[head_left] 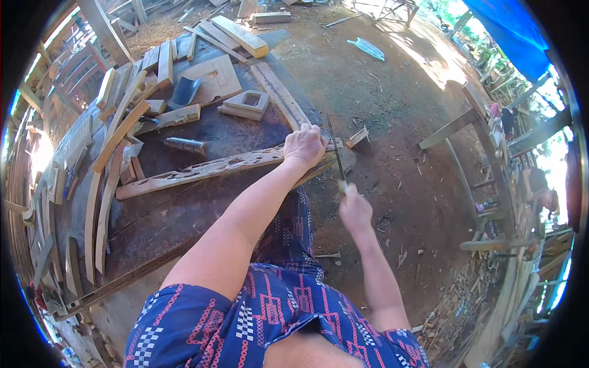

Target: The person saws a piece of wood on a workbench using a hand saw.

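A long carved wooden strip (208,170) with cut-out hollows lies across the dark worktable (165,224). Close to its right end, my left hand (305,146) presses down with fingers curled over the wood. My right hand (356,211) is closed round the handle of a handsaw, a little blurred. The thin dark saw blade (335,144) points away from me and crosses the strip at its right end, just past the table's edge. Whether the teeth have cut into the wood is too small to tell.
On the table lie a metal cylinder (186,145), a wooden block with an opening (244,105), a flat board (211,80) and a long plank (279,95). Several curved wooden pieces (104,214) crowd the left side. A wooden frame (485,153) stands right, above a dirt floor with scraps.
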Demonstrator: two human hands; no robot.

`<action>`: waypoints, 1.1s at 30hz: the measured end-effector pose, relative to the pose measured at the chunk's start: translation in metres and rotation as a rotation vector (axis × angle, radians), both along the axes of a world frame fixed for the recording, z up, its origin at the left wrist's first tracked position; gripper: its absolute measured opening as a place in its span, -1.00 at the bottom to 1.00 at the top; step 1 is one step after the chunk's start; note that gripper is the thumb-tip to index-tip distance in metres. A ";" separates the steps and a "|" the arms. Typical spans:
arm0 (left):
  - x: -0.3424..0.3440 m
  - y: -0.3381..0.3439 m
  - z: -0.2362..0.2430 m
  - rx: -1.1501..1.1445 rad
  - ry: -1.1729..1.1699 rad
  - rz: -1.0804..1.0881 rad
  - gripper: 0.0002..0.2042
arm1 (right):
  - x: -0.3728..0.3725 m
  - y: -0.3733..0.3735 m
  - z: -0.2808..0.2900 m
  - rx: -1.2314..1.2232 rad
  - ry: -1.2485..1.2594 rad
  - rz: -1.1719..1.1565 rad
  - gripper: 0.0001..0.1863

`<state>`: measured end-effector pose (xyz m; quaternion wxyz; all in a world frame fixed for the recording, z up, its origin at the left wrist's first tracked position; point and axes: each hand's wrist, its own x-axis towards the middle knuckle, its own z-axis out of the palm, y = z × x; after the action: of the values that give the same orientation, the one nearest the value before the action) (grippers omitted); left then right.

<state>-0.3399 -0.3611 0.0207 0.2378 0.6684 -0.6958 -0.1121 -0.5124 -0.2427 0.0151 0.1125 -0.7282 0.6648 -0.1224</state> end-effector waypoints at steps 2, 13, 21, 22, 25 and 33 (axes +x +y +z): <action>0.000 -0.002 0.004 -0.014 0.006 -0.001 -0.72 | -0.017 0.045 -0.003 0.019 -0.010 -0.003 -0.83; -0.009 -0.001 0.002 -0.009 -0.004 -0.020 -0.72 | 0.016 -0.063 0.000 -0.027 0.005 -0.012 -0.84; -0.001 -0.002 0.003 -0.005 -0.026 -0.006 -0.72 | -0.024 0.057 0.003 0.091 -0.013 -0.018 -0.80; -0.002 -0.001 0.003 -0.012 -0.043 -0.017 -0.71 | -0.027 0.056 0.008 0.115 0.004 -0.017 -0.80; -0.006 0.000 0.004 -0.015 -0.045 -0.022 -0.71 | -0.019 0.018 0.018 0.082 0.046 0.034 -0.83; -0.005 0.000 0.005 0.017 -0.001 -0.019 -0.72 | 0.006 -0.030 0.000 -0.006 0.001 -0.002 -0.85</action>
<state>-0.3452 -0.3611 0.0252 0.2308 0.6638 -0.7012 -0.1198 -0.5066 -0.2726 0.0152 0.1096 -0.7279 0.6654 -0.1242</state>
